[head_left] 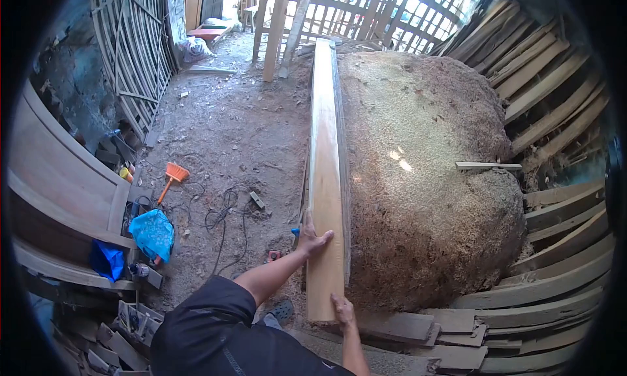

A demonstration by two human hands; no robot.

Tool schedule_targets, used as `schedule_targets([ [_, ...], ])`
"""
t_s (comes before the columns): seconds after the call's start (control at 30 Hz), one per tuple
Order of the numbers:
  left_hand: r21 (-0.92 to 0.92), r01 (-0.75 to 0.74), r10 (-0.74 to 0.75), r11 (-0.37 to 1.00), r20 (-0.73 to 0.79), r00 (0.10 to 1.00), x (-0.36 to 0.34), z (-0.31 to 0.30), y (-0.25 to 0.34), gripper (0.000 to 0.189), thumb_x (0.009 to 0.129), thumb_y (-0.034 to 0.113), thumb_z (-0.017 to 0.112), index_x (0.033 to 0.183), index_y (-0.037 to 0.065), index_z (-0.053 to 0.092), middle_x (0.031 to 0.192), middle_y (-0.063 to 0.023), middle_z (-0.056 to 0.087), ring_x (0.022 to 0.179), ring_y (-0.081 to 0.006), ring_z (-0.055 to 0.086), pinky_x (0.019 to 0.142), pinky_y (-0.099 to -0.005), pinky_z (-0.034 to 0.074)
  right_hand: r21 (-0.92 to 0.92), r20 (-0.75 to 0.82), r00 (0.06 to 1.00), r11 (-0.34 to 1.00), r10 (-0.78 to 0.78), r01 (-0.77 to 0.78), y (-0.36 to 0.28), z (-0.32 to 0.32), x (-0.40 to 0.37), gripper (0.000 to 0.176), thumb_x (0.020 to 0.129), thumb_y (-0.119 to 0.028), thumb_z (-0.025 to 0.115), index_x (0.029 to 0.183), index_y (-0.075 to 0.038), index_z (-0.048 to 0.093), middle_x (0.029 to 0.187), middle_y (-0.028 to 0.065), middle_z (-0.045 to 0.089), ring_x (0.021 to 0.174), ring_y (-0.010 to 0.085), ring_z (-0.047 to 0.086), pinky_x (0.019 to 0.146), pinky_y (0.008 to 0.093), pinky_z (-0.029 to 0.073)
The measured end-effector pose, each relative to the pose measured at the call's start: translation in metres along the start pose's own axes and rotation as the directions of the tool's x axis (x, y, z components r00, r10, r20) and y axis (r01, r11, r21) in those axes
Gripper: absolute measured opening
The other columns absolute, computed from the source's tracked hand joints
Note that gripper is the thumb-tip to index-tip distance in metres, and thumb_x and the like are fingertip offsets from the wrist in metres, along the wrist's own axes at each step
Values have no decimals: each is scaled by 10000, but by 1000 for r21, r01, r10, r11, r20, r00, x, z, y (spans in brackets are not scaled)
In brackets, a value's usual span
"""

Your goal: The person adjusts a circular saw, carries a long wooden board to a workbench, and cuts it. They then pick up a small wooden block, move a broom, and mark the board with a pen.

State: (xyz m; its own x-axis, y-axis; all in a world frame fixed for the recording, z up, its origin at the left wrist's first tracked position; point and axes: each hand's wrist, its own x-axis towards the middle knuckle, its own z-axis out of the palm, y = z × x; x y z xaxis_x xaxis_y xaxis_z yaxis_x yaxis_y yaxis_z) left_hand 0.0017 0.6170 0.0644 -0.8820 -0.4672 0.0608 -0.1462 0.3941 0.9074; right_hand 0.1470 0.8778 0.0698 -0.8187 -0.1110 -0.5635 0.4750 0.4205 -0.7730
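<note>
A long, smooth wooden plank [324, 173] runs from near my body toward the slatted fence. My left hand [314, 239] grips its left edge, with the thumb lying across the top face. At the near right corner, my right hand [343, 309] is closed round the plank's edge; its fingertips rest on the top and the rest of the grip is hidden. Beneath and beside the plank, further boards show along its right side. A small blue object [295, 232] sticks out left of the plank, beside my left wrist.
Right of the plank rises a large mound of sawdust [418, 180], with a thin stick [488, 166] on it. Stacked boards [542, 291] line the right. On the left floor lie an orange brush [175, 172], black cables [225, 216] and a blue bag [153, 235].
</note>
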Motion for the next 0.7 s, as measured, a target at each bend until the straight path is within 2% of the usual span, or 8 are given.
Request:
schedule_targets([
  [0.1, -162, 43, -36, 986, 44, 998, -26, -28, 21, 1200, 781, 440, 814, 1560, -90, 72, 1541, -331, 317, 1459, -408, 328, 1206, -409, 277, -52, -12, 1000, 999, -2, 1, -1, 6, -28, 560, 914, -481, 710, 1142, 31, 707, 1050, 121, 721, 965, 180, 644, 869, 336, 512],
  [0.17, -121, 90, -81, 989, 74, 994, -53, -30, 19, 1191, 787, 431, 811, 1560, -88, 70, 1529, -332, 331, 1452, -410, 338, 1198, -414, 289, -76, 9, 997, 995, 72, -71, -33, 5, -72, 515, 921, -422, 721, 1161, 34, 703, 1064, 114, 720, 974, 178, 642, 879, 338, 510],
  [0.23, -76, 127, -120, 989, 97, 988, -79, -35, 17, 1181, 794, 421, 808, 1561, -87, 67, 1516, -333, 345, 1445, -412, 347, 1190, -419, 300, 2, 26, 995, 995, 100, -100, -3, 3, -89, 521, 917, -422, 723, 1172, 32, 699, 1076, 121, 718, 981, 189, 646, 879, 342, 510],
  [0.3, -76, 53, -47, 996, 80, 996, -103, -43, 29, 1189, 781, 462, 805, 1553, -93, 90, 1588, -315, 237, 1489, -432, 244, 1223, -461, 227, 85, 45, 995, 992, 87, -91, 10, -2, -108, 569, 920, -449, 701, 1210, 40, 674, 1105, 140, 711, 990, 209, 655, 869, 345, 510],
  [0.37, -23, 40, -38, 999, 74, 997, -116, -36, 20, 1202, 785, 481, 796, 1558, -88, 71, 1597, -314, 215, 1499, -432, 222, 1231, -472, 193, 25, -6, 995, 995, 101, -100, 6, -3, -119, 593, 901, -479, 712, 1191, 38, 687, 1082, 151, 717, 987, 213, 662, 868, 351, 514],
  [0.47, 3, 41, -41, 999, 77, 996, -112, -30, 5, 1239, 785, 532, 779, 1566, -80, 38, 1608, -312, 188, 1511, -444, 185, 1244, -502, 131, -31, -52, 992, 993, 116, -118, 29, -2, -115, 604, 909, -497, 695, 1172, 47, 691, 1065, 159, 718, 985, 211, 658, 869, 353, 512],
  [0.6, -48, 62, -57, 997, 93, 994, -76, -32, -2, 1254, 775, 528, 788, 1571, -71, 27, 1617, -308, 166, 1515, -442, 173, 1246, -507, 129, 184, 65, 995, 980, 70, -81, 17, 10, -89, 630, 968, -501, 634, 1256, 59, 614, 1125, 113, 681, 999, 198, 630, 885, 340, 500],
  [0.7, -92, 13, -9, 996, 45, 999, -47, -20, -11, 1257, 773, 520, 791, 1573, -68, 20, 1621, -307, 154, 1520, -434, 164, 1245, -523, 118, 315, 30, 998, 947, 52, -59, 1, 20, -69, 479, 978, -412, 646, 1174, 23, 678, 1072, 86, 683, 995, 170, 605, 883, 320, 485],
])
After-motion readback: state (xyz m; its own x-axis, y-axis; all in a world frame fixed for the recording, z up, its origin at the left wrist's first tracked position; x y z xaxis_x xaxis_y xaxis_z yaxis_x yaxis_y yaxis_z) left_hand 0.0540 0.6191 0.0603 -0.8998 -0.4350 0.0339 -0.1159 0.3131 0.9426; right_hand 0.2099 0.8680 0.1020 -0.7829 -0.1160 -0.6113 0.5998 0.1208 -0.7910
